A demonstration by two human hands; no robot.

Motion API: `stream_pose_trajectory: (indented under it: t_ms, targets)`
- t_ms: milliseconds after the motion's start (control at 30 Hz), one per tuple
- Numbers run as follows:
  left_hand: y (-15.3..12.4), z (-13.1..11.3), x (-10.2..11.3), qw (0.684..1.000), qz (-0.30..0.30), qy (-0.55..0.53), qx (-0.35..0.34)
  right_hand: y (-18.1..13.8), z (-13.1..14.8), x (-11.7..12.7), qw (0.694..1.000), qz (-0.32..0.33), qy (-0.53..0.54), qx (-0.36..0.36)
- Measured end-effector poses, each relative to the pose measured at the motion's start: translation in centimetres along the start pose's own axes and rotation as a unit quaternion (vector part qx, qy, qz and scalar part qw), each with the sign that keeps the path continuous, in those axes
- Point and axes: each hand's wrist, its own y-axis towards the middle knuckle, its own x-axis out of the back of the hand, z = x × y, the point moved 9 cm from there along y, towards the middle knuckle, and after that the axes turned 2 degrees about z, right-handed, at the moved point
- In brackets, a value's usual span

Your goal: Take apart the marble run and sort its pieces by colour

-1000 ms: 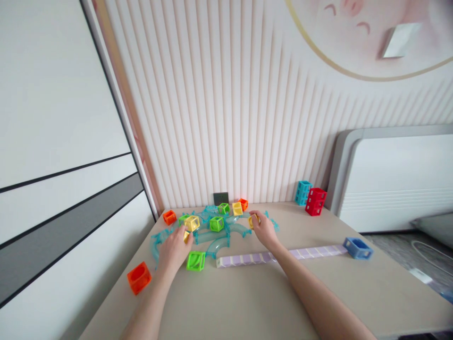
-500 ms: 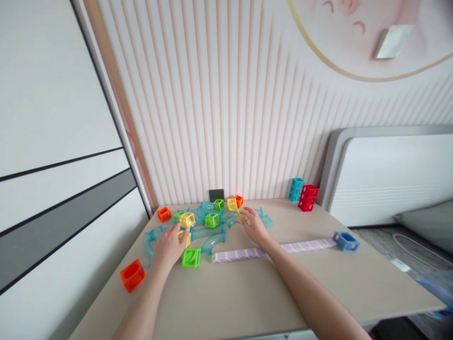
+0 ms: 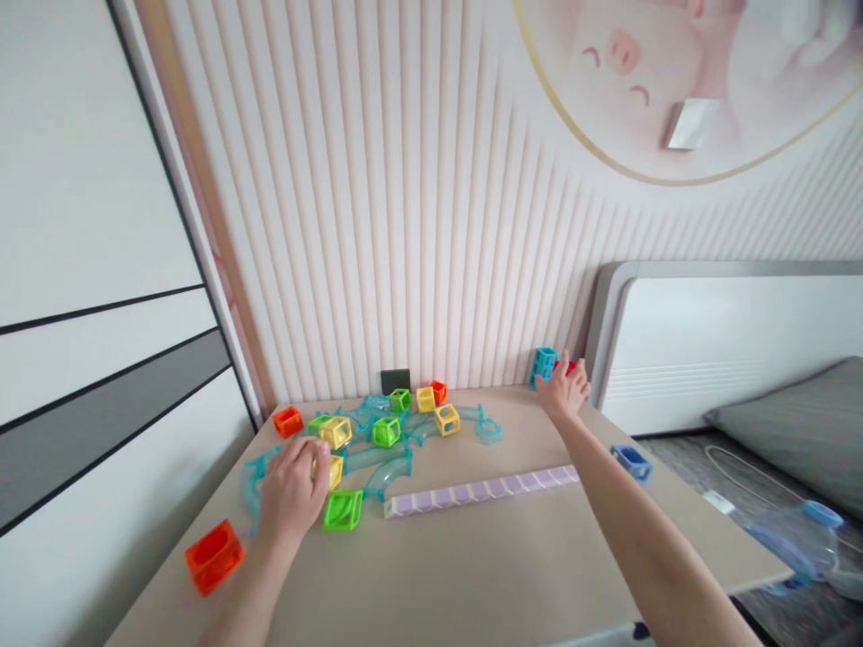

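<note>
At the left of the table, my left hand (image 3: 293,485) is closed, its fingers curled and its thumb across a yellow open-frame cube (image 3: 330,471). Another yellow cube (image 3: 335,432) sits just behind, and a green cube (image 3: 342,510) lies to the right of the hand. My right hand (image 3: 566,391) reaches to the far right with fingers spread, in front of the red block tower (image 3: 564,367), which it mostly hides. Contact with the tower cannot be made out. Close beside stands a blue block tower (image 3: 543,366).
Clear turquoise track pieces (image 3: 387,472) spread among more cubes on the table (image 3: 472,575). A purple strip (image 3: 472,492) lies across the middle, a blue block (image 3: 632,462) near its right end. An orange block (image 3: 214,557) is front left. A ribbed wall (image 3: 404,198) stands behind.
My right hand has left a yellow cube at the back middle and moved right to the red tower. My left hand stays by the yellow cube, fingers more curled. The view has swung right.
</note>
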Motion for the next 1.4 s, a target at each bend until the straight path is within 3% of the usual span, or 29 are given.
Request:
stream_pose_trajectory:
  t_ms: [100,233,367,467,533,633,700,767,900,1133,1400]
  targets:
    - [0.1,-0.3,0.0,1.0,-0.007,-0.012,0.002,3.0,-4.5,-1.2,0.993,0.096,-0.007,-0.07]
    - [0.1,-0.4,-0.2,1.0,-0.004,-0.012,-0.003,3.7,-6.3,-1.9,0.986,0.143,0.025,-0.078]
    - [0.4,-0.9,-0.5,1.0,0.005,-0.021,-0.005,2.6,-4.0,-2.2,0.989,0.124,0.06,-0.05]
    - [0.9,-2.3,-0.6,0.998,0.007,-0.057,-0.009,-0.4,1.2,-1.4,0.988,0.096,0.123,0.023]
    - [1.2,-4.0,-0.8,0.995,0.024,-0.099,-0.016,-4.4,6.6,0.3,0.948,0.095,0.263,0.15]
    - [1.0,-7.3,-1.4,0.98,0.084,-0.176,-0.042,-13.5,14.2,2.7,0.833,0.217,0.392,0.325]
    - [0.6,-9.4,-1.4,0.962,0.126,-0.237,-0.055,-19.3,17.2,4.6,0.755,0.286,0.452,0.379]
    - [0.3,-10.9,-1.1,0.937,0.163,-0.305,-0.051,-23.1,18.7,5.9,0.712,0.322,0.499,0.375]
    - [0.0,-11.0,-0.5,0.914,0.212,-0.345,-0.02,-25.5,19.7,6.2,0.704,0.331,0.529,0.337]
    - [0.6,-9.0,-0.4,0.943,0.239,-0.223,-0.063,-26.4,22.0,6.6,0.716,0.308,0.442,0.443]
    - [2.3,-7.5,0.9,0.952,0.238,-0.186,-0.053,-25.9,25.2,7.0,0.728,0.35,0.412,0.42]
